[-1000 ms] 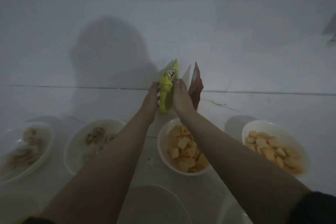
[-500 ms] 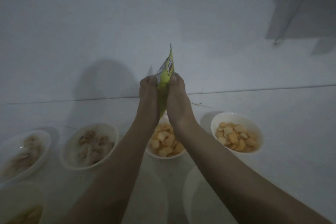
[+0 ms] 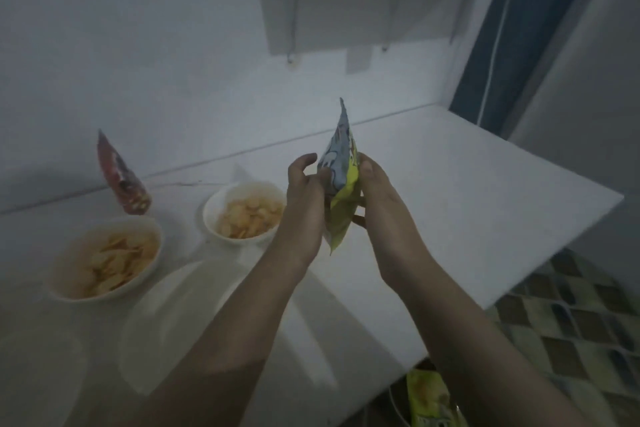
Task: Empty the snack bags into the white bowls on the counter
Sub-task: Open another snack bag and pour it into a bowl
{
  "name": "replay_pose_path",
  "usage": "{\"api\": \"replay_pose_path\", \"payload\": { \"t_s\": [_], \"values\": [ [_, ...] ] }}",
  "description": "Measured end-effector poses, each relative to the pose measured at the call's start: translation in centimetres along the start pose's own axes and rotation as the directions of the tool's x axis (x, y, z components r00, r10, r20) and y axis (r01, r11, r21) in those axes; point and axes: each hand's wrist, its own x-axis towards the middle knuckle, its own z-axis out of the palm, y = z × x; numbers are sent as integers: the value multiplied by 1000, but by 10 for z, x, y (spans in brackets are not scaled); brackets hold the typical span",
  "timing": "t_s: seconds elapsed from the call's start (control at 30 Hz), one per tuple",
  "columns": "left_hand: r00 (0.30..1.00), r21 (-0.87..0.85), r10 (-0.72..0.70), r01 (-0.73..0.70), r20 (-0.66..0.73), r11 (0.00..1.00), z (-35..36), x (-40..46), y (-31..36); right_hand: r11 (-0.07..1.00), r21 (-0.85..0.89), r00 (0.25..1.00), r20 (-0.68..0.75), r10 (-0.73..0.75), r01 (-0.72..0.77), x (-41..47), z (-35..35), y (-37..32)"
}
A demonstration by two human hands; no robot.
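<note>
No text can be read. The yellow snack bag [image 3: 341, 198] and the red bag [image 3: 121, 180], left of it by the wall, carry print, but it is too blurred.

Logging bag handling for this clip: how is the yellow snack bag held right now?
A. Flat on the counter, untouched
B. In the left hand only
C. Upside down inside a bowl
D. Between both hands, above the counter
D: the yellow snack bag stands edge-up between the left hand and right hand, off the counter.
</note>
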Motion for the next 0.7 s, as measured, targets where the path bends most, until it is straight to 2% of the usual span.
{"api": "replay_pose_path", "payload": {
  "t_s": [0.17,0.3,0.4,0.5,0.7],
  "values": [
    [992,233,-21,-8,121,972,68,0,-27,996,-21,996,-23,82,-83,3,-74,32],
    [984,287,-85,37,155,957,108,2,-55,988,-102,993,-25,112,-114,12,-96,59],
    [987,248,-100,66,126,966,121,0,-79,988,-79,991,-26,128,-130,20,-101,82],
    [995,277,-99,94,5,956,120,-1,-97,984,-21,984,-20,175,-176,24,-103,101],
    [990,448,57,8,-130,894,93,11,-124,980,-40,980,-13,197,-197,31,-115,123]
  ]
}}
